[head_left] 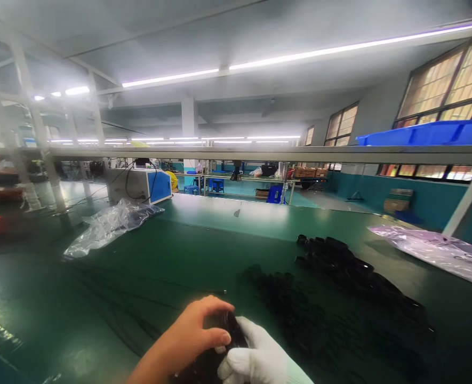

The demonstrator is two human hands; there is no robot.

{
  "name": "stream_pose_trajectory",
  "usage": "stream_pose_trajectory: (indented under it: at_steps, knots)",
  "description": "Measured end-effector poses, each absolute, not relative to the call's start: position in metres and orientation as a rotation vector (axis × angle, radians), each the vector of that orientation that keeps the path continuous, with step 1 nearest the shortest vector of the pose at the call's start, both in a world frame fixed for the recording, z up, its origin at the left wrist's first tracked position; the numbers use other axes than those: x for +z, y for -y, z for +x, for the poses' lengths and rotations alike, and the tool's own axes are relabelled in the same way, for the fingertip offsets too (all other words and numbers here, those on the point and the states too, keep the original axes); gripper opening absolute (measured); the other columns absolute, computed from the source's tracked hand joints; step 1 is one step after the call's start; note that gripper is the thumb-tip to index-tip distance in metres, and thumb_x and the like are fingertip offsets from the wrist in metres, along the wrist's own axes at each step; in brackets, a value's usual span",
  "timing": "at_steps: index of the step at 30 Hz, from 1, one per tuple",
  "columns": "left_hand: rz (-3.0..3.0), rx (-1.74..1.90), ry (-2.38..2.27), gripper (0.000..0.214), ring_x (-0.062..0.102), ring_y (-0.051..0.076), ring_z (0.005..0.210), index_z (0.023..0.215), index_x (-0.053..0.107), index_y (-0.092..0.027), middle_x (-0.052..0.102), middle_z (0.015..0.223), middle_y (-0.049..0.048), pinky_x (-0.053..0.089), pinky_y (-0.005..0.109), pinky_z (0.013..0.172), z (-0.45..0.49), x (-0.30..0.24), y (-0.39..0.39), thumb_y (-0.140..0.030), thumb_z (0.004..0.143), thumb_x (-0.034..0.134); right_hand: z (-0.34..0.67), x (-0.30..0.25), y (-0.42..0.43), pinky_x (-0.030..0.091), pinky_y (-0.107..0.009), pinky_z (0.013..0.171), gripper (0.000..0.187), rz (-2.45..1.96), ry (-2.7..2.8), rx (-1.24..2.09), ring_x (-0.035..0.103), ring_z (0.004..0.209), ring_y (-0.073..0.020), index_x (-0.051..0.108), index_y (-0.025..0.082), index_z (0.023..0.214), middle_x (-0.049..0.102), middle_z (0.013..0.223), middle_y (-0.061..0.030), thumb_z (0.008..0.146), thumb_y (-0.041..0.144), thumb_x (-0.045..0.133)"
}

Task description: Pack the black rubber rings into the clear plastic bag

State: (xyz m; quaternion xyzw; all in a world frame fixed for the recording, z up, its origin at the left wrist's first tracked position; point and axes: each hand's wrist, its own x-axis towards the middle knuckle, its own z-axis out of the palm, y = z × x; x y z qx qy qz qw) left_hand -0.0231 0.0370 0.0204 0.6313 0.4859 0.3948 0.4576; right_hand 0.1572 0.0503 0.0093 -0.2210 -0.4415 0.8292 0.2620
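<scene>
At the bottom of the view my bare left hand (193,333) curls its fingers over a small black part (228,328). My right hand (255,357), in a white glove, grips the same black part from the right side. Both hands hover just above the green table (148,277). A long heap of black ring-shaped parts (340,272) lies on the table to the right of my hands, stretching from the middle toward the right edge.
A crumpled clear plastic bag (108,226) lies at the left. A flat plastic bag (439,250) lies at the far right. A white and blue machine (140,185) stands at the back. A blue bin (428,133) sits on the overhead rail (260,154).
</scene>
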Motion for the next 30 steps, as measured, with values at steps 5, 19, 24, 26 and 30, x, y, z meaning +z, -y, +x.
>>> stream_pose_trajectory:
  at_steps: [5,19,24,26,30]
  knots:
    - [1.419,1.261,-1.247,0.028,0.059,0.022,0.103,0.104,0.063,-0.019,0.065,0.106,0.0065,0.045,0.034,0.090,-0.020,0.013,-0.041,-0.034,0.084,0.051,0.165,0.004,-0.052,0.042,-0.027,0.068,0.040,-0.363,1.000,2.339,0.061,0.073,-0.0133,0.055,0.013,0.108,0.060,0.099,-0.0089,0.073,0.027,0.067]
    - [1.487,1.247,-1.118,0.053,0.048,0.023,0.119,0.125,0.049,-0.027,0.055,0.127,0.0037,0.035,0.034,0.102,-0.008,-0.014,-0.032,-0.036,0.074,0.061,0.156,-0.027,-0.067,0.046,-0.028,0.066,0.048,-0.311,0.696,2.638,0.063,0.068,-0.0165,0.060,0.004,0.099,0.066,0.080,-0.0085,0.082,0.046,0.046]
    - [1.502,1.152,-1.258,0.060,0.054,0.022,0.110,0.125,0.049,-0.027,0.060,0.118,0.0027,0.038,0.032,0.097,0.006,-0.008,-0.026,-0.020,0.065,0.057,0.149,-0.037,-0.067,0.044,-0.026,0.062,0.049,-0.387,0.713,2.649,0.061,0.065,-0.0155,0.061,0.003,0.091,0.062,0.071,-0.0070,0.078,0.049,0.050]
    - [1.515,1.133,-1.341,0.061,0.055,0.022,0.107,0.123,0.050,-0.026,0.061,0.116,0.0029,0.040,0.032,0.096,0.009,-0.005,-0.026,-0.017,0.063,0.054,0.148,-0.037,-0.068,0.044,-0.026,0.060,0.048,-0.407,0.740,2.651,0.060,0.063,-0.0152,0.061,0.004,0.089,0.061,0.068,-0.0062,0.076,0.049,0.051]
    - [1.552,1.136,-1.393,0.060,0.055,0.023,0.108,0.122,0.051,-0.026,0.061,0.118,0.0039,0.041,0.033,0.096,0.011,-0.005,-0.027,-0.021,0.062,0.056,0.150,-0.036,-0.067,0.043,-0.025,0.059,0.049,-0.369,0.794,2.649,0.058,0.060,-0.0149,0.061,0.006,0.093,0.062,0.067,-0.0065,0.077,0.050,0.047]
